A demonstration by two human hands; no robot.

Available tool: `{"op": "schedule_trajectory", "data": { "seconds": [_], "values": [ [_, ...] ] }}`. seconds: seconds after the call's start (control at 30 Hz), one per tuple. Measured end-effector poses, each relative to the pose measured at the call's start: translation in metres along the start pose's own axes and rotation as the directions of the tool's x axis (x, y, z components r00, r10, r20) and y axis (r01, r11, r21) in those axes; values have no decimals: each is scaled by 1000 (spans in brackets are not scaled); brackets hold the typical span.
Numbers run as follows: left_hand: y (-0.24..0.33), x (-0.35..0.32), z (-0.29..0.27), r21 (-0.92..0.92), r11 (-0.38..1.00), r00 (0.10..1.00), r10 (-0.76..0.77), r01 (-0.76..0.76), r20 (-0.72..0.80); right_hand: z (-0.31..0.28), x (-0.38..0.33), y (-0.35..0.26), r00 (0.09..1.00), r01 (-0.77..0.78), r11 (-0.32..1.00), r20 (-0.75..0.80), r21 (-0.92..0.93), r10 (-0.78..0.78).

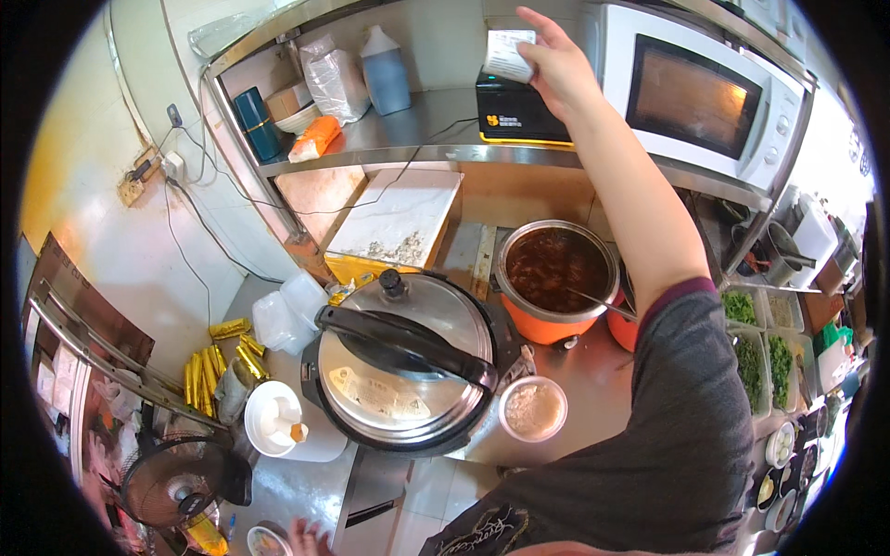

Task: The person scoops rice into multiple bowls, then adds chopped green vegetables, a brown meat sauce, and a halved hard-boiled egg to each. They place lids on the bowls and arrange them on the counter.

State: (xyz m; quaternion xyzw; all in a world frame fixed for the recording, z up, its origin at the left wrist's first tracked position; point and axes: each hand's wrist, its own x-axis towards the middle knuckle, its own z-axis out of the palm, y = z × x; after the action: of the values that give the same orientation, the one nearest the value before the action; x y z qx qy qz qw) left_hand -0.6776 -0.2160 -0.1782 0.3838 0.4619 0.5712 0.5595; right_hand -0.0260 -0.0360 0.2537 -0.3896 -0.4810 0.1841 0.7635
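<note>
My right arm reaches up to the shelf, where my right hand (559, 69) pinches a white printed paper slip (509, 56), its index finger sticking up. Directly below the slip sits a black receipt printer (519, 116) with a yellow lower edge. At the bottom edge, my left hand (308, 537) shows only partly, fingers apart. Beside it is a small round container (268, 542), cut off by the frame. A large pressure cooker (408, 361) with its lid on stands between the two hands.
An orange pot (554, 278) of dark broth holds a ladle. Near it stands a lidded tub (533, 409). A white bucket (278, 422) and yellow packets (206, 375) lie left, above a fan (176, 482). A microwave (700, 93) fills the shelf's right; green herbs (779, 371) sit far right.
</note>
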Motion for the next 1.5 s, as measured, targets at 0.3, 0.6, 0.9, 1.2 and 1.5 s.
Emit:
{"op": "schedule_trajectory", "data": {
  "seconds": [0.3,0.6,0.9,1.2,1.5],
  "values": [
    [54,-64,280,-276,926,293,198,256,935,-63,-350,-123,952,-81,920,244,-384,186],
    [74,-168,408,-317,816,294,190,483,937,-103,-550,-191,822,-399,776,184,-489,539],
    [-16,-243,493,48,709,381,-434,704,816,-222,-620,-178,687,-722,680,-16,-127,727],
    [-88,-268,559,200,847,589,-494,493,640,-404,-627,-115,779,-625,579,-368,-524,508],
    [-104,-333,578,81,916,768,-376,394,519,-354,-541,-50,855,-506,774,-101,-382,509]
  ]
}}
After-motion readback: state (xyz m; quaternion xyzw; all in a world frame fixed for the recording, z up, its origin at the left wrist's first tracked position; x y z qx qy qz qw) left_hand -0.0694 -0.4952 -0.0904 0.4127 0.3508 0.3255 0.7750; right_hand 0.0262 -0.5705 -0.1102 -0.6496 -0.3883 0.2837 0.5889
